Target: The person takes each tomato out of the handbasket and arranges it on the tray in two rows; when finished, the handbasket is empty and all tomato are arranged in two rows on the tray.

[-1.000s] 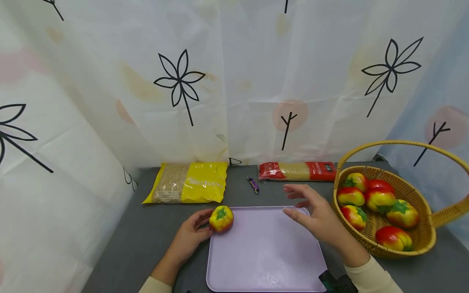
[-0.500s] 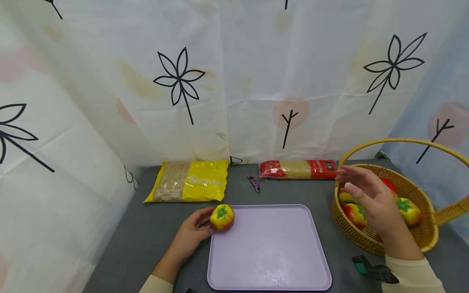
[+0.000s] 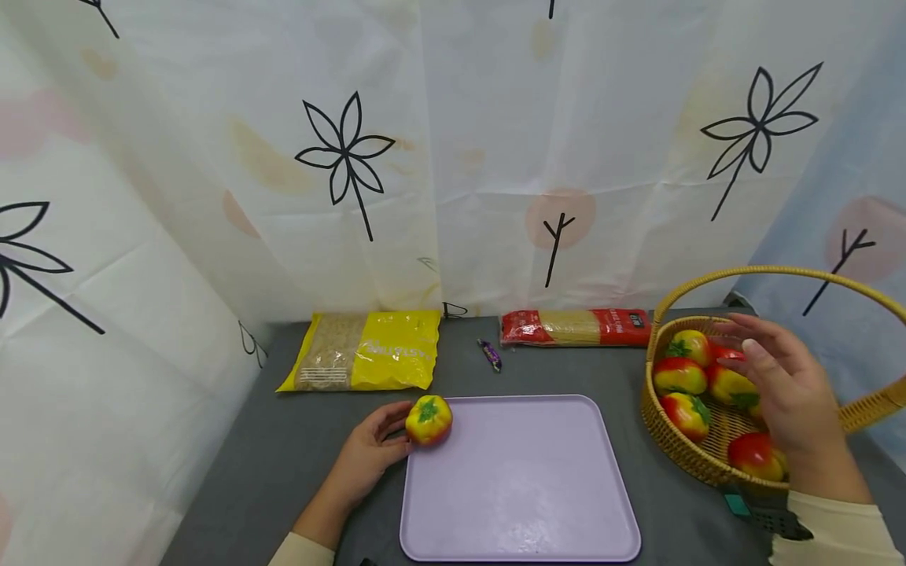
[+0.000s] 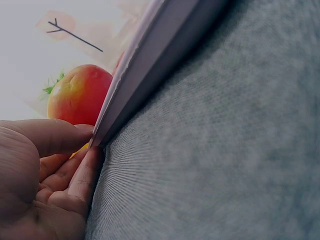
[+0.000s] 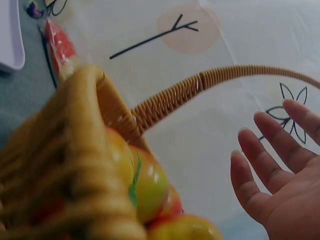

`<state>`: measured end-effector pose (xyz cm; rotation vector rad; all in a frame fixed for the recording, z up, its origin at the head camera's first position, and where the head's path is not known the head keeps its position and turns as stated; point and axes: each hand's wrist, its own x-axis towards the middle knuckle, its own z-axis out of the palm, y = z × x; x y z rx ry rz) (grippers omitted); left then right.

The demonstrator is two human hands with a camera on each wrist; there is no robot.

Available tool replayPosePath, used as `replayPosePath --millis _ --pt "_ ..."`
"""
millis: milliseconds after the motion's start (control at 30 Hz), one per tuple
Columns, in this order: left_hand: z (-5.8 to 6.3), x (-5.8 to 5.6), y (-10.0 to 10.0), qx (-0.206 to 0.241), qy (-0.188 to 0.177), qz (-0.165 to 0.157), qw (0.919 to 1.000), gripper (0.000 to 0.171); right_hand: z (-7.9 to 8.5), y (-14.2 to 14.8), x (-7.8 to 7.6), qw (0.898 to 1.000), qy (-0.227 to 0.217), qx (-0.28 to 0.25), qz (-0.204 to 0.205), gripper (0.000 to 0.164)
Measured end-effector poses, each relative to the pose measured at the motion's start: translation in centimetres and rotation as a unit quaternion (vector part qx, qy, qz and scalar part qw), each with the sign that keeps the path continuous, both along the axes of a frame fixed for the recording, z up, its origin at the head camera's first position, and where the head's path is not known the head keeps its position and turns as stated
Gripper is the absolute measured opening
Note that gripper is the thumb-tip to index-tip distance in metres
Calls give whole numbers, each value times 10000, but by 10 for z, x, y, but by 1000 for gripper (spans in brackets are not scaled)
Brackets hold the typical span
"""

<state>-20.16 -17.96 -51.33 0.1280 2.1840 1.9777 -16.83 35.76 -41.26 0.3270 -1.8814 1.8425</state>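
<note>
At the far left corner of the lilac tray (image 3: 520, 479) sits a yellow-and-red bell pepper (image 3: 429, 420) with a green leafy top. My left hand (image 3: 370, 452) holds it from the left side with bent fingers and thumb. In the left wrist view the thumb (image 4: 60, 135) tip meets the tray rim, with the bell pepper (image 4: 82, 95) just beyond it. My right hand (image 3: 800, 393) hovers over the right part of the wicker basket (image 3: 679, 448), fingers spread and nothing in it. Several similar peppers (image 3: 686, 417) lie in the basket, some hidden behind the hand.
The basket's tall handle (image 3: 750, 271) arches over the peppers. Along the back lie a yellow bag (image 3: 364, 350), a small purple wrapped candy (image 3: 490, 355) and a red pack of noodles (image 3: 575, 328). Patterned curtains (image 3: 488, 157) border the grey tabletop (image 3: 233, 487).
My right hand has moved right, from above the tray's far right corner to over the basket, staying free of objects. The left hand and its pepper have stayed in place.
</note>
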Motion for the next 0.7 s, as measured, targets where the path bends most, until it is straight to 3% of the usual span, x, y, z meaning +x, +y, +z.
replayPosePath --millis 133,300,533,600,700 --pt "-1 0 0 0 37 -27 10000 62 -5 11 -1 9997 58 -13 -222 40" --pt "-2 0 1 1 6 -23 10000 63 -11 19 0 9959 -117 131 -883 39" --pt "0 1 2 23 19 -9 10000 62 -20 25 -1 9812 -531 344 -1822 38" --pt "1 1 2 29 27 -15 10000 61 -22 26 -2 9812 -591 188 -1826 38" --pt "1 2 2 31 27 -7 10000 61 -24 29 -2 9772 -785 427 -1924 39"
